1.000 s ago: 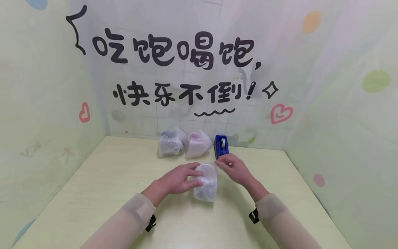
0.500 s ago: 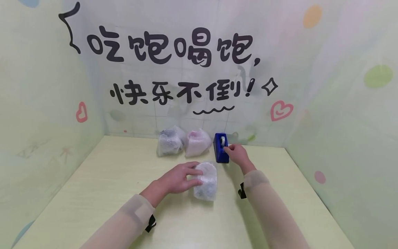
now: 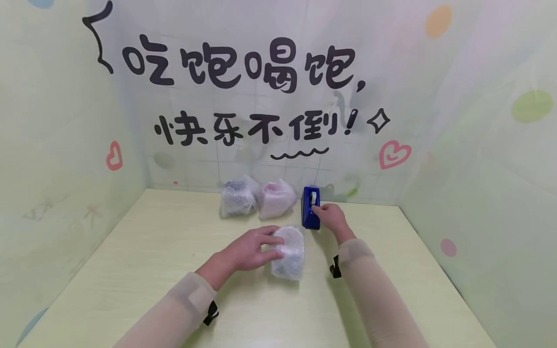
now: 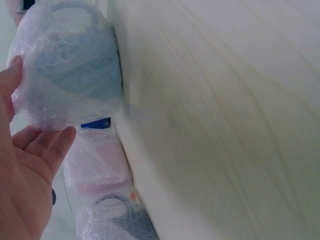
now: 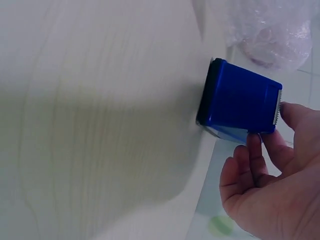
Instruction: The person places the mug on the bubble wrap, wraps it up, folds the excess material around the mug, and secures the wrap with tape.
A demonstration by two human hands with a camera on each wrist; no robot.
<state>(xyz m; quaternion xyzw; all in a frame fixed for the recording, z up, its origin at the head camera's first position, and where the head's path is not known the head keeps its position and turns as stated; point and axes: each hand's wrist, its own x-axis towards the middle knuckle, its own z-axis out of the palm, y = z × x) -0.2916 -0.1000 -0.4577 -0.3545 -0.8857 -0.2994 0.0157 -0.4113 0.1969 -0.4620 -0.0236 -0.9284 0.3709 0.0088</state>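
Note:
My left hand (image 3: pixel 249 249) grips an upright bubble-wrapped bundle (image 3: pixel 290 263) from its left side, thumb and fingers on opposite sides. In the left wrist view something pale blue with a rounded, curved rim shows through the clear wrap (image 4: pixel 75 70). My right hand (image 3: pixel 335 220) is at the blue tape dispenser (image 3: pixel 311 222), which stands behind the bundle and a little to its right. The right wrist view has my thumb at the toothed cutter (image 5: pixel 278 107) and my fingertips against the dispenser's side. A pale tape roll (image 3: pixel 313 197) sits in its top; any strip under my fingers is hidden.
Two more bubble-wrapped bundles, one dark (image 3: pixel 238 197) and one pink (image 3: pixel 276 199), stand side by side at the back, left of the dispenser. Printed wall sheets enclose the pale wood-look table (image 3: pixel 152 270) at the back and both sides.
My right hand has left the bundle's upper right and reached forward to the tape dispenser, which has shifted slightly right. My left hand keeps its hold on the bundle.

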